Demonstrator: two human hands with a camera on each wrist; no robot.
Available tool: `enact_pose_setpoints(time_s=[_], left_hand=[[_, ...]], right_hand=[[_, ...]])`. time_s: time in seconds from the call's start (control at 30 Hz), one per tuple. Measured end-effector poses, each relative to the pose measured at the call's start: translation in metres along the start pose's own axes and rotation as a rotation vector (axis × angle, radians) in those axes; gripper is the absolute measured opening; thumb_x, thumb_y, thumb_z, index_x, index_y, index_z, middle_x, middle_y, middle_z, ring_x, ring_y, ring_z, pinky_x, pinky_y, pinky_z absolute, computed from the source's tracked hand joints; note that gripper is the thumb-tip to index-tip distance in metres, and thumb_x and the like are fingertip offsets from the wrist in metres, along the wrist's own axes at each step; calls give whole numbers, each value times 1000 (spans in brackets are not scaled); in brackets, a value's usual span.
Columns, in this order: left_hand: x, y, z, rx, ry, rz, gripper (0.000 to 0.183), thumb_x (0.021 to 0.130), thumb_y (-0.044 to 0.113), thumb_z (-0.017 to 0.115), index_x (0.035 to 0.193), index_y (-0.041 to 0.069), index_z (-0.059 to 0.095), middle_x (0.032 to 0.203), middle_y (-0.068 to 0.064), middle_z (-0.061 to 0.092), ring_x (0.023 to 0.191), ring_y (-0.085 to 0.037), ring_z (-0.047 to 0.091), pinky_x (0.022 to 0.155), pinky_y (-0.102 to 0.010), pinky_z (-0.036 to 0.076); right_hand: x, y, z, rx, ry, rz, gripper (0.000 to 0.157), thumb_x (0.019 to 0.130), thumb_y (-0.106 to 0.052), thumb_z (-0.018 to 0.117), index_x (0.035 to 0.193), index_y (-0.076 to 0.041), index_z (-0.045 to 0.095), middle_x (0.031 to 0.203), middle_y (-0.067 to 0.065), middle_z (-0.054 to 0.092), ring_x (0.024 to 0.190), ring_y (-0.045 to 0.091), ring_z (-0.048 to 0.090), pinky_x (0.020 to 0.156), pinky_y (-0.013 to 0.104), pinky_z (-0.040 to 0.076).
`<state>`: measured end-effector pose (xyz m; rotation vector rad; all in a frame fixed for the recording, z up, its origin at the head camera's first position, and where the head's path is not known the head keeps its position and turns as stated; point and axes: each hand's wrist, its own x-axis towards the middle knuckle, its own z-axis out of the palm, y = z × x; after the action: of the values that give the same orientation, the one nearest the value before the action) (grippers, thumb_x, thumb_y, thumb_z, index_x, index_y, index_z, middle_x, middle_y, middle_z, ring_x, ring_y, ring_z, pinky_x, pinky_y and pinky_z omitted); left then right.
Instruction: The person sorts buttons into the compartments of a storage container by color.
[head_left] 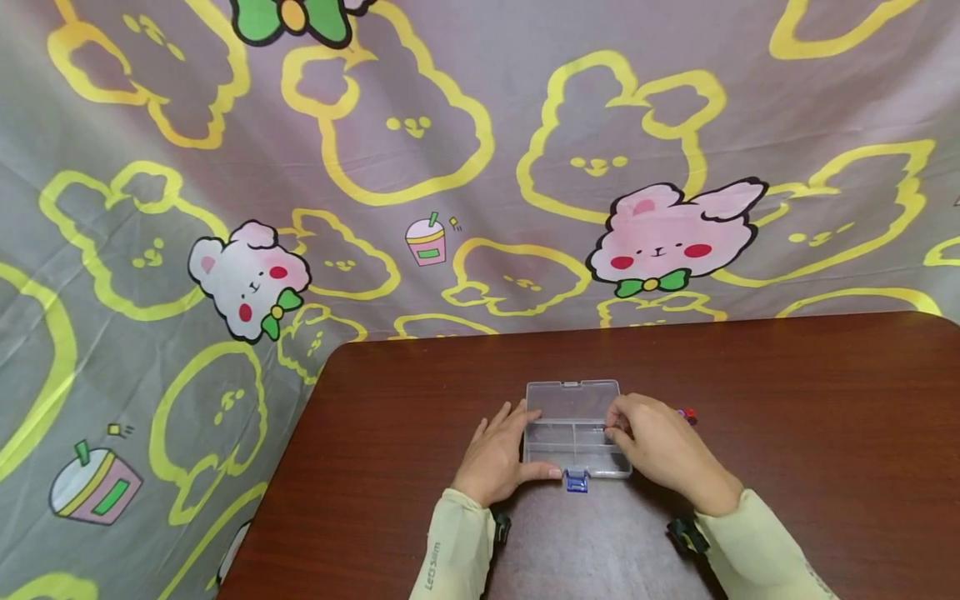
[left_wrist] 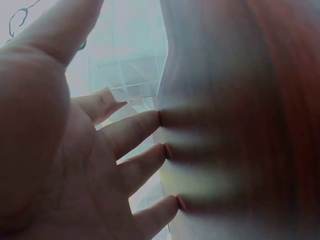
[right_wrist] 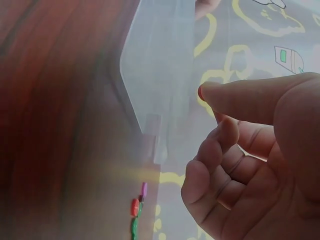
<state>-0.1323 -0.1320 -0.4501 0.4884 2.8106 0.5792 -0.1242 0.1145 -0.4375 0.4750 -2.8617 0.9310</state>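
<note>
A clear plastic compartment box (head_left: pixel 551 458) lies on the table with its lid (head_left: pixel 572 402) swung back and a blue latch (head_left: pixel 577 482) at the front. My left hand (head_left: pixel 495 454) rests at its left side, thumb along the front edge. In the left wrist view its fingers (left_wrist: pixel 137 172) are spread, fairly straight, tips at the tabletop. Over the box's right-hand compartments hovers my right hand (head_left: pixel 660 442), thumb and fingertips close together. In the right wrist view the other fingers (right_wrist: pixel 196 180) are curled; I cannot tell whether anything is pinched.
Small red, green and purple pieces (right_wrist: pixel 135 207) lie on the brown table (head_left: pixel 397 417) to the right of the box, partly behind my right hand in the head view. A patterned cloth (head_left: pixel 502 167) hangs behind the table and along its left side.
</note>
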Motion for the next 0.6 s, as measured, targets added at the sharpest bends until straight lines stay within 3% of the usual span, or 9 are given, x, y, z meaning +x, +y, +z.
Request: enact_pose_setpoints(time_s=[0.23,0.6], left_hand=[[0,0,0,-3,7,9,89,79,61,75,152,20,46,162,-8,32,151,-27,24,121,-57,19],[0,0,0,0,5,7,88,79,61,74,151,20,46,162,-8,33,151,-27,24,121,-57,19]], right_hand=[[3,-5,5,6,-35,32,16,87,-8,76,82,-14,63,71,-4,50,62,11,44,53,27,38],[6,-6,14,-14,26,-31,17,83,-5,77,80,-15,63,70,-7,50,62,8,44,53,26,39]])
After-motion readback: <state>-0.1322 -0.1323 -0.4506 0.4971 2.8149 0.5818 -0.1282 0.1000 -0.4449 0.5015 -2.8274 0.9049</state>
